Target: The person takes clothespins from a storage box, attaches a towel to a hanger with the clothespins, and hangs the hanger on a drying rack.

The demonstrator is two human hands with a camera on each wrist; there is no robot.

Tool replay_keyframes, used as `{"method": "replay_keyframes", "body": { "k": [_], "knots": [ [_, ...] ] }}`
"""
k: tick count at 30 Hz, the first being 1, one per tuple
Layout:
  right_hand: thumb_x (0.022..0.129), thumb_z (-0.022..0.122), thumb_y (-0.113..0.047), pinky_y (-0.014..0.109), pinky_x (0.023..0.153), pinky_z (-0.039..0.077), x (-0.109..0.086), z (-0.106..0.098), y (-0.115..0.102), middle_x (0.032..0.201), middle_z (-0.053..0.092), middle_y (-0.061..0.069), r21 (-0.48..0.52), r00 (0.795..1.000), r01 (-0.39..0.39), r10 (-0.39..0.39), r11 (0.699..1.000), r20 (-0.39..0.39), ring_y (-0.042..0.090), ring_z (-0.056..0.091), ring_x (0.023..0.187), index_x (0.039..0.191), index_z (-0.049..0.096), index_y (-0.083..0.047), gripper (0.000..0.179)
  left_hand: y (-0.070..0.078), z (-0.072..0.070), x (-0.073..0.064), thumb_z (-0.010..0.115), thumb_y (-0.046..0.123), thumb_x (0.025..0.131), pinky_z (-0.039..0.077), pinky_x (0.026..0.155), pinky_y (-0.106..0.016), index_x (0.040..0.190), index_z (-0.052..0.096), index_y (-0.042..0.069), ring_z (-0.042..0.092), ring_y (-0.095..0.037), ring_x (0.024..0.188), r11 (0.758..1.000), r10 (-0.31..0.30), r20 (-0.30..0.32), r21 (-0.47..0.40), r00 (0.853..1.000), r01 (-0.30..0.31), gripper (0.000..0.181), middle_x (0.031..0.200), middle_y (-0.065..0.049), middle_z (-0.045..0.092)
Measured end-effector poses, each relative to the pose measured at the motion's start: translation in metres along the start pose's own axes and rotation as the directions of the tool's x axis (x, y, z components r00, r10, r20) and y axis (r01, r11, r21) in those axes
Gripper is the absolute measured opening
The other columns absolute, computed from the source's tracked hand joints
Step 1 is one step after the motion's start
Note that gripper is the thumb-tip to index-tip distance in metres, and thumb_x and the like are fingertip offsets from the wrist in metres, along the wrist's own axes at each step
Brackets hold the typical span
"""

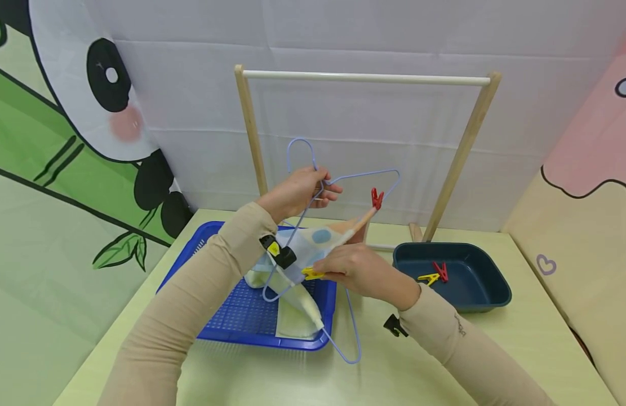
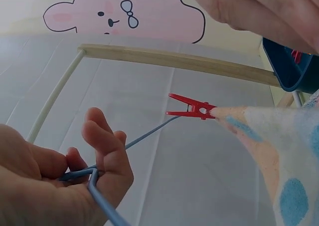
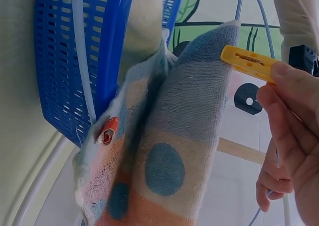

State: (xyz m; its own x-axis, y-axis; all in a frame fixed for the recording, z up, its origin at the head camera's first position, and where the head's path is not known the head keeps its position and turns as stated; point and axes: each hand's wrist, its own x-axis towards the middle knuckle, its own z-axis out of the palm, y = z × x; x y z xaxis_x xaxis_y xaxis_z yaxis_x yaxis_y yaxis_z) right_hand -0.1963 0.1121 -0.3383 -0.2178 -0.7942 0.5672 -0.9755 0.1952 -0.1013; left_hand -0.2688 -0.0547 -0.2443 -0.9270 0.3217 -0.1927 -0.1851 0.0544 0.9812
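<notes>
- Blue basket point(image 1: 242, 316): on the desk point(image 1: 231, 378), below the left grip; pale cloth point(image 1: 294, 324) lies partly in it.
- Left grip point(image 1: 305, 186): thumb and fingers pinch the hanger point(image 1: 360, 175) just below its hook — presumably to hold the frame up and steady while the other side works.
- Spotted towel point(image 1: 321, 235): below the left grip and beside the right, hung against the hanger.
- Right grip point(image 1: 365, 270): pinching the yellow clip point(image 3: 249, 62), its nose at the towel's edge; whether it also bites the wire cannot be told.
- Red clip point(image 1: 377, 199): above the right grip, on a towel corner at the hanger's arm — apparently to stop that corner slipping.
- Rack point(image 1: 363, 76): beyond both grips, its bar bare.
- Teal tub point(image 1: 470, 287): right of the right grip, with spare clips point(image 1: 441, 272) inside, probably placed for easy reach.
</notes>
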Motion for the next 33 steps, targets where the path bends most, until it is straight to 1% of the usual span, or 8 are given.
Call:
{"method": "replay_keyframes", "body": {
  "k": [2,6,14,23,29,33],
  "knots": [
    [0.075,0.078,-0.006,0.02,0.075,0.05,0.0009,0.0013,-0.0001,0.093,0.071,0.001,-0.004,1.0,0.006,-0.006,1.0,-0.004,0.01,0.066,0.083,0.101,0.074,-0.007,0.026,0.0002,0.0001,-0.0006,0.031,0.021,0.105,0.047,0.061,-0.023,0.104,0.043,0.002,0.057,-0.015,0.068,1.0,-0.002,0.0,0.001,1.0,0.002,0.022,0.115,-0.022,0.058],
    [0.075,0.078,-0.006,0.02,0.075,0.05,0.0023,0.0028,-0.0001,0.092,0.071,0.001,-0.005,1.0,0.013,-0.013,1.0,-0.009,0.01,0.066,0.082,0.101,0.074,-0.007,0.026,0.0007,0.0001,-0.0006,0.031,0.021,0.105,0.047,0.061,-0.023,0.107,0.042,0.001,0.057,-0.016,0.069,1.0,-0.006,0.001,-0.002,1.0,0.006,0.023,0.104,-0.016,0.06],
    [0.077,0.077,-0.007,0.017,0.074,0.049,0.0056,0.0037,-0.001,0.092,0.071,0.0,0.004,1.0,0.008,-0.008,1.0,0.005,0.009,0.066,0.082,0.101,0.074,-0.007,0.024,0.0012,0.0013,-0.0013,0.031,0.021,0.105,0.047,0.059,-0.023,0.112,0.042,-0.001,0.057,-0.017,0.07,1.0,-0.011,-0.003,0.004,1.0,0.011,0.026,0.104,-0.016,0.06],
    [0.075,0.078,-0.005,0.016,0.074,0.049,0.0073,0.0066,-0.0015,0.091,0.071,0.001,0.016,1.0,0.022,-0.022,1.0,-0.01,0.009,0.066,0.081,0.1,0.074,-0.006,0.025,0.0015,0.0017,-0.0022,0.032,0.022,0.105,0.047,0.059,-0.022,0.103,0.044,0.003,0.057,-0.015,0.067,1.0,-0.013,-0.005,0.007,1.0,0.013,0.023,0.098,-0.013,0.061],
    [0.076,0.078,-0.006,0.017,0.074,0.049,0.0074,0.0084,-0.0023,0.093,0.071,0.001,0.0,1.0,-0.007,0.007,1.0,0.03,0.009,0.065,0.082,0.105,0.073,-0.007,0.029,0.0009,0.0004,-0.0018,0.031,0.023,0.105,0.047,0.061,-0.023,0.1,0.044,0.004,0.058,-0.014,0.067,1.0,-0.012,-0.003,0.015,1.0,0.012,0.023,0.101,-0.015,0.061],
    [0.076,0.078,-0.004,0.018,0.075,0.049,0.0079,0.0093,-0.0032,0.095,0.07,0.0,-0.02,0.999,-0.023,0.024,1.0,0.046,0.01,0.064,0.084,0.107,0.072,-0.008,0.032,0.0012,-0.0002,-0.0021,0.031,0.022,0.105,0.047,0.062,-0.024,0.103,0.043,0.003,0.058,-0.015,0.068,1.0,-0.004,0.0,0.023,1.0,0.004,0.023,0.102,-0.015,0.061]
  ]
}}
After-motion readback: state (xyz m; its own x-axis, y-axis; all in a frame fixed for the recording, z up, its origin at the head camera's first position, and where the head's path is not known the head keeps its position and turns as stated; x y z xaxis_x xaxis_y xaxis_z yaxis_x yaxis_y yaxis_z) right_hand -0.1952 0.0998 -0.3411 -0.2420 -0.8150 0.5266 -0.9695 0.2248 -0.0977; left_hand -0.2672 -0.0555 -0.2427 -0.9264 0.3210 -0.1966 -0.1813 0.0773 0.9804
